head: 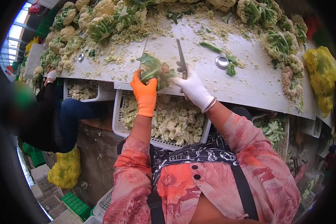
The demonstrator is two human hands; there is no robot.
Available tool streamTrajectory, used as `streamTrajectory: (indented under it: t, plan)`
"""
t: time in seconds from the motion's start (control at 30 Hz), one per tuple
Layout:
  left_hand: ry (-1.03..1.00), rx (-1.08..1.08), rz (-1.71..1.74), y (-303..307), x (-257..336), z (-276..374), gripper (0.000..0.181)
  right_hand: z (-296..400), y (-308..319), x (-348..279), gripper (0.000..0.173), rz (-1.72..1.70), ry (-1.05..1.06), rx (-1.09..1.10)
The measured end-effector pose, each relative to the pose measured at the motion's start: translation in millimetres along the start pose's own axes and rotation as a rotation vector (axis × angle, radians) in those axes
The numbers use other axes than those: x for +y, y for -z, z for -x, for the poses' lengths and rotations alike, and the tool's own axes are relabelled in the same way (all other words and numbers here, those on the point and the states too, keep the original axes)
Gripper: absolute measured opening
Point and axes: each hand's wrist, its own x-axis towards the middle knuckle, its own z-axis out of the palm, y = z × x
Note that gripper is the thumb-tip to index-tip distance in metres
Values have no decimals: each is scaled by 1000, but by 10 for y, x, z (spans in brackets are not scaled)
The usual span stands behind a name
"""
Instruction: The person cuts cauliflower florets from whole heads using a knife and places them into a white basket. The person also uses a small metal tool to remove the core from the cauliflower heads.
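Note:
My left hand, in an orange glove, grips a leafy piece of cauliflower at the table's near edge. Beside it on the right, my right hand in a white glove is closed around the handle of a knife, whose blade points up and away from me. The leafy piece is partly blurred, and my left fingers hide some of it. Below both hands, a white plastic crate holds many cut cauliflower florets.
Cauliflower heads line the crumb-strewn white table. A round metal lid-like object lies at right, near a yellow mesh bag. A co-worker sits at left. Another crate and a leaf-filled crate flank mine.

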Motion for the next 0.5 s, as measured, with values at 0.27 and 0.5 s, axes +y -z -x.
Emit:
streamTrajectory:
  t: [0.27, 0.5]
  plan:
    - [-130, -239, -98, 95, 54, 274, 83, -221, 51, 367, 60, -146, 70, 45]
    - [-213, -302, 190, -65, -447, -225, 87, 294, 204, 11, 42, 322, 124, 76]
